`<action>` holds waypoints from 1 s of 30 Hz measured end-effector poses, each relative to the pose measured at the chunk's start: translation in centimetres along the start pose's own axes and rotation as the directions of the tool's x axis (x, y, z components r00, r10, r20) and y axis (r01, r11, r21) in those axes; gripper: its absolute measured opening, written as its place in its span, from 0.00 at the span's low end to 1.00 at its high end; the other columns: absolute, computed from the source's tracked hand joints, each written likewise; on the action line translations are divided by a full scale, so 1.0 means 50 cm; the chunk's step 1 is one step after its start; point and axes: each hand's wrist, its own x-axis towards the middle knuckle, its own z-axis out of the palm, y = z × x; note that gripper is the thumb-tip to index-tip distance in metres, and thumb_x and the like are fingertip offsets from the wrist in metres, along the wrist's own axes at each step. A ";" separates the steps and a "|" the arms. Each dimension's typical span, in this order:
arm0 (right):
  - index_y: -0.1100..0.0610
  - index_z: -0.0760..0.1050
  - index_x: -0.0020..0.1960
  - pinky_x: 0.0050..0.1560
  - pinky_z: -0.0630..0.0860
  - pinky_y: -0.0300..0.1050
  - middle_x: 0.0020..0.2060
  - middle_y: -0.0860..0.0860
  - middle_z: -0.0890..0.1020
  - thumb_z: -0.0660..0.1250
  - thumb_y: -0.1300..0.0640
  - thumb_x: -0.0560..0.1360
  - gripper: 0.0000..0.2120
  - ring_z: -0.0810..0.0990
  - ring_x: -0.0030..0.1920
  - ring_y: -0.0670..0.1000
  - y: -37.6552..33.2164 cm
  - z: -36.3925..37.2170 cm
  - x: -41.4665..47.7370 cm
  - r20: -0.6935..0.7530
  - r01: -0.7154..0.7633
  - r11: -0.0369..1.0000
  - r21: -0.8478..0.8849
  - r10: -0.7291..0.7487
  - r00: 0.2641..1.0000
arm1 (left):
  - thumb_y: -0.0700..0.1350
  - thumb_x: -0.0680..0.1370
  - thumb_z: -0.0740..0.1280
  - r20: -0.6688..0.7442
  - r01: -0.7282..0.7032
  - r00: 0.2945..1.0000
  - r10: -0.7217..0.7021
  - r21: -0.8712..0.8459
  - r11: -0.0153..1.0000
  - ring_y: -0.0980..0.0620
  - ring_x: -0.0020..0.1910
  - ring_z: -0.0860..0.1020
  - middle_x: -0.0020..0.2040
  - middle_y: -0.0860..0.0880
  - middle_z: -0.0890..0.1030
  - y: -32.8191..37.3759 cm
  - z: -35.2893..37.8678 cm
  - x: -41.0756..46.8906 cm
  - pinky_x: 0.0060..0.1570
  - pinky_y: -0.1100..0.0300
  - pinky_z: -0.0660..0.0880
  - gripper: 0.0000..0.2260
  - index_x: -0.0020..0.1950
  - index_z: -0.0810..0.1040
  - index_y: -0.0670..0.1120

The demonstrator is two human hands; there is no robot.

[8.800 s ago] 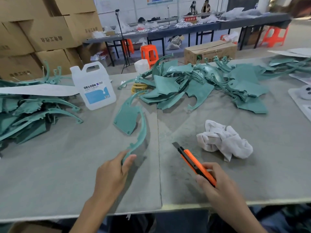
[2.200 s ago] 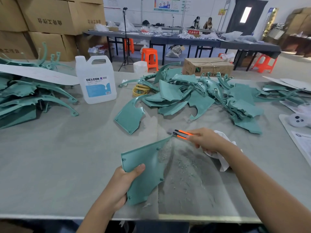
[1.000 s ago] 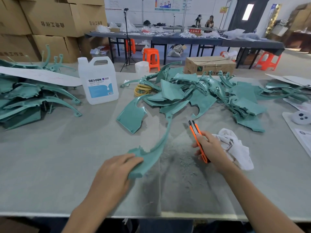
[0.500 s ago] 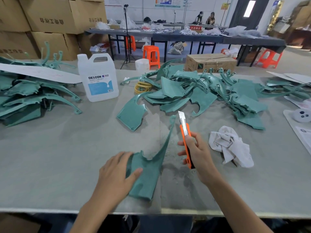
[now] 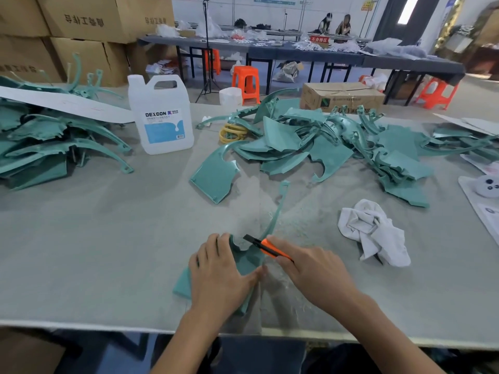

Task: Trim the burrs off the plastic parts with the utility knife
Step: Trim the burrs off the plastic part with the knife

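A teal plastic part (image 5: 249, 261) with a long thin curved arm lies flat on the grey table near its front edge. My left hand (image 5: 218, 276) presses down on its wide end with straight, spread fingers. My right hand (image 5: 310, 271) grips the orange utility knife (image 5: 266, 247). The knife's dark blade tip points left and sits at the notch in the part's edge, just beside my left fingertips. Pale plastic shavings lie on the table around the part.
A single teal part (image 5: 214, 176) lies beyond the work spot. Heaps of teal parts fill the middle back (image 5: 337, 147) and the left (image 5: 48, 147). A white Dexcon jug (image 5: 160, 117) stands at the back left. A crumpled white rag (image 5: 374, 233) lies to the right.
The part has been laid flatter under my left hand. My right hand swung the knife from pointing away to pointing left and brought its blade to the part's notch.
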 end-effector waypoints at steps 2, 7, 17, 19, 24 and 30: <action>0.30 0.45 0.75 0.37 0.67 0.50 0.50 0.48 0.83 0.52 0.40 0.84 0.23 0.81 0.46 0.57 -0.004 0.004 -0.003 0.002 0.008 0.999 -0.039 -0.008 1.000 | 0.81 0.64 0.46 -0.005 0.004 1.000 -0.004 -0.003 1.000 0.49 0.70 0.65 0.73 0.52 0.65 0.000 -0.001 -0.001 0.67 0.53 0.61 0.49 0.74 0.62 0.50; 0.30 0.49 0.75 0.36 0.66 0.50 0.47 0.48 0.83 0.53 0.41 0.84 0.23 0.81 0.45 0.57 -0.001 -0.002 0.007 0.020 0.043 0.994 -0.099 -0.042 0.999 | 0.81 0.65 0.50 -0.018 -0.004 1.000 0.005 0.003 1.000 0.47 0.68 0.67 0.72 0.50 0.67 -0.004 0.006 -0.003 0.65 0.52 0.62 0.49 0.74 0.64 0.48; 0.33 0.51 0.77 0.38 0.72 0.50 0.42 0.49 0.81 0.53 0.43 0.85 0.23 0.80 0.41 0.56 0.004 -0.016 0.009 0.028 0.086 0.990 -0.111 -0.083 0.996 | 0.78 0.65 0.57 -0.068 0.004 0.998 -0.004 -0.005 1.000 0.45 0.66 0.70 0.69 0.48 0.70 -0.003 0.020 0.001 0.63 0.48 0.67 0.46 0.71 0.68 0.47; 0.33 0.52 0.77 0.37 0.70 0.50 0.44 0.49 0.82 0.53 0.43 0.85 0.23 0.80 0.43 0.56 0.007 -0.011 0.007 0.021 0.074 0.993 -0.094 -0.072 0.997 | 0.79 0.66 0.56 -0.068 -0.001 0.998 0.001 -0.002 1.000 0.45 0.66 0.70 0.69 0.49 0.70 -0.005 0.021 0.000 0.63 0.48 0.67 0.46 0.71 0.67 0.47; 0.32 0.51 0.77 0.36 0.66 0.49 0.43 0.47 0.81 0.52 0.43 0.84 0.23 0.79 0.42 0.56 0.012 -0.001 0.003 0.001 0.072 0.995 -0.075 -0.072 0.997 | 0.80 0.66 0.55 -0.071 -0.011 0.997 0.011 0.003 1.000 0.47 0.66 0.68 0.70 0.50 0.68 -0.007 0.022 0.002 0.64 0.50 0.65 0.46 0.72 0.64 0.49; 0.33 0.48 0.77 0.36 0.66 0.49 0.39 0.45 0.75 0.53 0.42 0.85 0.23 0.78 0.41 0.55 0.010 -0.001 0.000 -0.006 0.074 0.997 -0.029 -0.074 0.997 | 0.81 0.67 0.53 -0.058 -0.015 0.998 0.015 0.008 1.000 0.48 0.67 0.67 0.71 0.50 0.66 -0.008 0.019 0.001 0.65 0.50 0.64 0.47 0.73 0.62 0.49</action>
